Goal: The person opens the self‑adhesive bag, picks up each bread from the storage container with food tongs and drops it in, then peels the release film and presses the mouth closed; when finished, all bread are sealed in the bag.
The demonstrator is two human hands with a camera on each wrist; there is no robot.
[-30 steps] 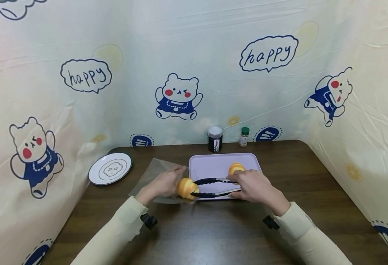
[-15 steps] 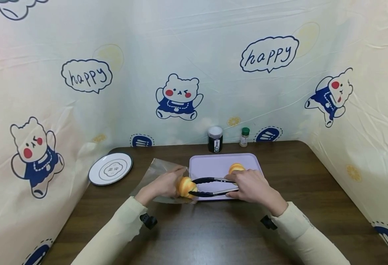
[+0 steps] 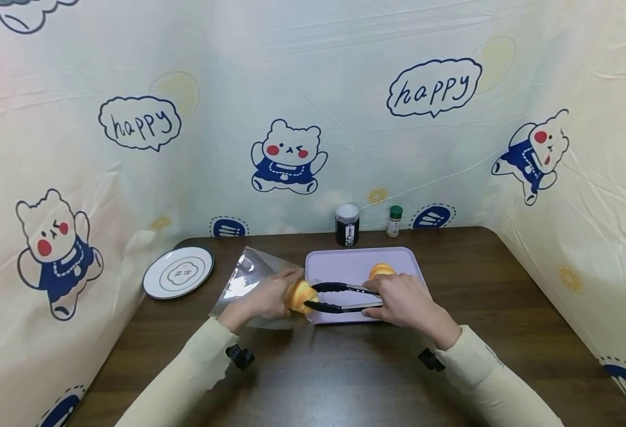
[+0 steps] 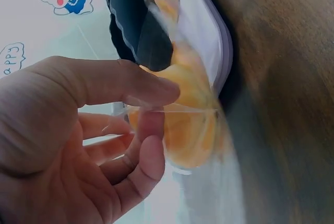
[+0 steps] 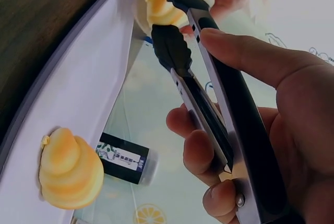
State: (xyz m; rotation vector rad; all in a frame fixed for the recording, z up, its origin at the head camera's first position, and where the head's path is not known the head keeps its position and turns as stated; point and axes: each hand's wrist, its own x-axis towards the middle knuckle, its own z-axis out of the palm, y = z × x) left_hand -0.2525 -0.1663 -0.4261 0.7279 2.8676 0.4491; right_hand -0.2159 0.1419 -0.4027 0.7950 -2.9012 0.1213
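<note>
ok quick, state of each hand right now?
Left hand: closed, pinching the clear bag.
Right hand: closed round the tongs, which hold a bread roll.

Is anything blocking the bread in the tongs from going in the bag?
Nothing visible: the bread in the tongs seems partly inside the clear bag, which the left hand pinches.

A pale, creased cloth backdrop (image 3: 211, 71) encloses the far, left and right sides of the dark wood-grain table (image 3: 510, 296). The backdrop carries 3 full bear figures (image 3: 286, 172), 2 speech bubbles (image 3: 139, 123) lettered "happy", navy oval badges (image 3: 432, 215) and orange slices (image 3: 378, 196). Diffuse light produces a soft reflection (image 3: 318, 391) on the near middle of the table.
</note>
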